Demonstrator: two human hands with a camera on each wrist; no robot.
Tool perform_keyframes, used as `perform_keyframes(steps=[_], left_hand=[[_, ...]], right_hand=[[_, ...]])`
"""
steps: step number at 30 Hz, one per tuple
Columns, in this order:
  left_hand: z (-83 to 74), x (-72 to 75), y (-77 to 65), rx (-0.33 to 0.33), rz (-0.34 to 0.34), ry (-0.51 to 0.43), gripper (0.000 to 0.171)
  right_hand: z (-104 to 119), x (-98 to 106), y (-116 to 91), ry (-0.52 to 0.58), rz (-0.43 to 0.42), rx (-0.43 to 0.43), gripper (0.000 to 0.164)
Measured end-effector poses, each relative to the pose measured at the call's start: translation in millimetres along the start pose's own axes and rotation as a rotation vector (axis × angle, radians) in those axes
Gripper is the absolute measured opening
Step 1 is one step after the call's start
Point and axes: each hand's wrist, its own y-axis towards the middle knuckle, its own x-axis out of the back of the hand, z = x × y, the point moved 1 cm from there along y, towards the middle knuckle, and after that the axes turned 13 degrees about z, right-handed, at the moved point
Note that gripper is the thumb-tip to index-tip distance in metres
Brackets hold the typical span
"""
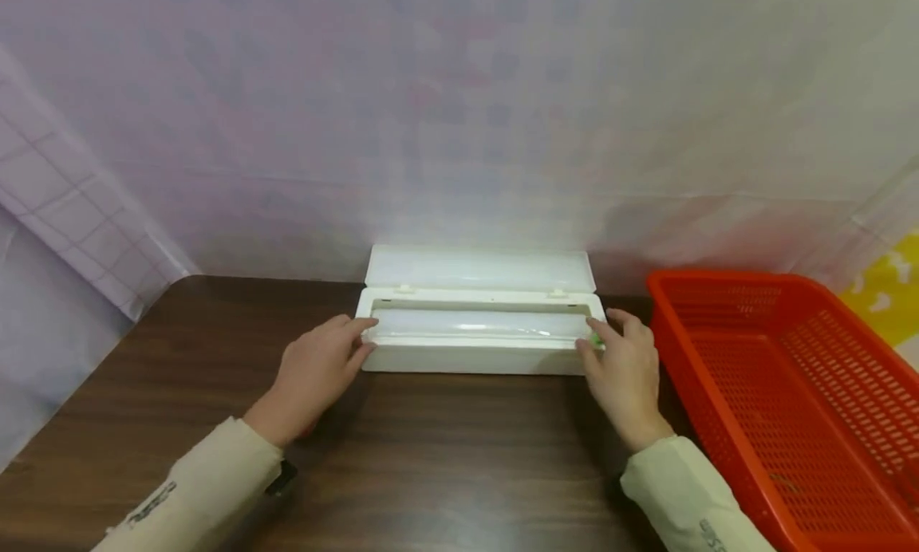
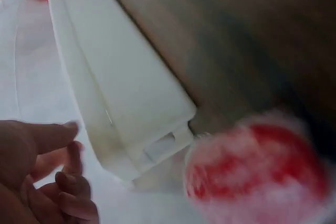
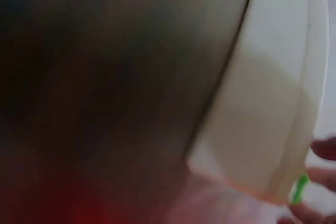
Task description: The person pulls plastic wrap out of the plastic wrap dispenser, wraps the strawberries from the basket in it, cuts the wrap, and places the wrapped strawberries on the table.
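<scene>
A long white box stands on the table with its hinged lid raised at the back. Inside lies a white roll that looks like plastic film. My left hand is at the box's left end, thumb and forefinger apart by the roll's end; the left wrist view shows its loosely bent fingers beside the box's top edge. Over the right end, my right hand has its fingers spread around a small green piece. Whether the fingertips touch the roll is unclear.
A red plastic basket stands close to the right forearm. A blurred red-and-white round thing sits near the box's left end in the left wrist view. Behind the box, a pale patterned sheet rises from the brown table.
</scene>
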Motion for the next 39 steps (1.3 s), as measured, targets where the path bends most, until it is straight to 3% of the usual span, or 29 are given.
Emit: perform_keyframes(steps=[3,7,11,18,23,29,34,39], left_hand=[[0.6,-1.0,8.6,0.085,0.070,-0.032,0.039],[1.0,2.0,14.7,0.172,0.122,-0.045,0.043],[1.6,2.9,15.8,0.204,0.145,-0.085,0.042],[2.4,-2.1,16.6,0.207,0.127,-0.171,0.022],[1.5,-6.4,19.3,0.217,0.111,-0.171,0.021],[0.7,-11.5,19.9,0.213,0.030,-0.183,0.021],[1.0,-9.5,21.8,0.148,-0.010,-0.183,0.018],[1.8,-8.7,22.9,0.057,0.039,-0.142,0.028]], right_hand=[[0,6,1,-0.180,0.001,0.091,0.022],[-1,11,6,-0.212,0.026,0.118,0.014],[-4,10,9,-0.202,0.027,0.115,0.008],[-6,3,9,-0.189,0.015,0.061,0.008],[-7,-1,8,-0.160,0.013,0.015,0.013],[-6,-3,9,-0.138,-0.005,0.005,0.016],[-5,-5,11,-0.108,-0.025,0.016,0.016],[-4,-6,12,-0.093,-0.029,0.014,0.016]])
